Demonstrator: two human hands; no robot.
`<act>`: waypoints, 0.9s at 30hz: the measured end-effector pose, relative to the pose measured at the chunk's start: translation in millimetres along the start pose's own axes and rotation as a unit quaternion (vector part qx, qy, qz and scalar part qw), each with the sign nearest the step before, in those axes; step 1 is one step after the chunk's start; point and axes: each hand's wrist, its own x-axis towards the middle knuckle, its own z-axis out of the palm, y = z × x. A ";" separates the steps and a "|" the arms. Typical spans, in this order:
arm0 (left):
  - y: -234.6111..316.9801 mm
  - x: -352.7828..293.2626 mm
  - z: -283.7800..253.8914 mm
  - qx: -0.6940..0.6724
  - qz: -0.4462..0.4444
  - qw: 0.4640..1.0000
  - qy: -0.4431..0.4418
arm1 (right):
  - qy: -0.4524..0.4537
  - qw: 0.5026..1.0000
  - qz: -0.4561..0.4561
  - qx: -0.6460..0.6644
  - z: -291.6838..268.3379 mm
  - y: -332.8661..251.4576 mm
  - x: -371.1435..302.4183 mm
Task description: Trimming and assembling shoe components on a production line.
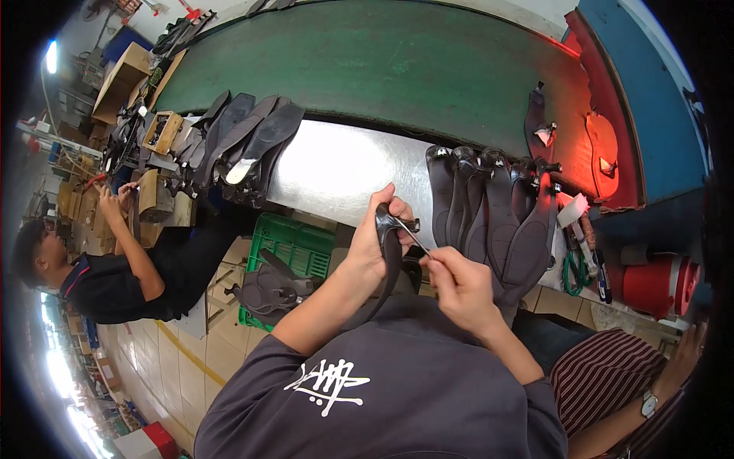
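Observation:
My left hand [371, 243] is closed around a dark shoe sole [390, 249] with a shiny black end, held upright in front of my chest. My right hand [465, 289] pinches a thin metal rod-like tool [414, 239], whose far end reaches the shiny end of the sole. Where its tip touches is too small to make out. Just right of my hands, several similar dark soles [501, 222] with glossy black ends lie in a row over the edge of the metal table [329, 164].
Beyond the table runs a green conveyor belt [367, 65], with two soles under red light at right. More soles [264, 134] are stacked at left. A green crate [294, 237] stands below. A red bucket [650, 287] sits at right. Other people work on both sides.

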 end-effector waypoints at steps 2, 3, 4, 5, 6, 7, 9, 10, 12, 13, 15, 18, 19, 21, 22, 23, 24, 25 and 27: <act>-5.6 -7.3 11.7 0.001 0.047 0.999 -0.021 | 0.034 0.993 -0.071 -0.088 15.5 8.7 4.1; -7.1 -8.8 14.0 0.001 0.048 0.999 -0.019 | 0.044 0.985 -0.093 -0.141 22.4 12.1 5.6; -8.7 -9.6 15.4 -0.007 0.072 0.997 -0.013 | 0.054 0.973 -0.114 -0.193 26.6 13.4 6.5; -9.3 -11.0 16.9 -0.015 0.096 0.995 -0.006 | 0.054 0.973 -0.113 -0.192 28.3 12.2 7.1; -8.2 -12.7 20.4 -0.036 0.086 0.996 0.003 | 0.037 0.974 -0.123 -0.184 28.5 10.0 8.7; -7.7 -12.7 18.1 -0.036 0.086 0.996 0.004 | 0.020 0.975 -0.133 -0.176 27.9 7.5 10.0; -7.1 -13.4 12.0 -0.068 0.028 0.995 -0.062 | -0.013 0.976 -0.140 -0.167 20.7 1.1 11.6; -5.5 -13.3 11.6 -0.069 0.029 0.995 -0.060 | -0.046 0.975 -0.147 -0.158 16.0 -0.9 12.1; -0.7 -12.0 11.9 -0.109 -0.087 0.987 -0.082 | -0.088 0.971 -0.154 -0.161 8.0 -2.1 13.6; -0.3 -10.9 9.4 -0.110 -0.087 0.987 -0.082 | -0.129 0.965 -0.161 -0.164 5.0 -3.1 14.8; -1.2 -6.9 4.2 -0.119 -0.165 0.972 -0.116 | -0.159 0.958 -0.164 -0.171 -0.9 -4.8 17.5; 3.4 -4.4 10.3 -0.131 -0.161 0.968 -0.139 | -0.184 0.963 -0.160 -0.115 -0.7 6.2 18.3; 8.4 -3.4 15.2 -0.149 -0.158 0.963 -0.159 | -0.181 0.970 -0.151 -0.054 0.9 10.8 18.7; 25.9 -4.4 30.5 -0.208 -0.092 0.954 -0.195 | -0.123 0.988 -0.084 0.046 15.4 8.5 13.5; 36.0 -6.5 41.0 -0.174 -0.035 0.962 -0.208 | -0.066 0.987 -0.012 0.147 19.6 5.6 12.8; 44.5 -8.7 51.3 -0.139 0.022 0.965 -0.222 | -0.064 0.987 -0.015 0.145 14.4 -1.2 15.9; 50.9 -12.7 58.0 -0.127 0.047 0.964 -0.229 | -0.078 0.983 0.051 0.158 7.5 -13.7 22.2; 57.0 -16.4 62.1 -0.114 0.071 0.962 -0.236 | -0.091 0.974 0.117 0.170 3.5 -23.5 28.1; 64.2 -15.4 59.5 -0.107 0.084 0.951 -0.278 | -0.107 0.985 0.070 0.116 -5.7 -27.8 37.1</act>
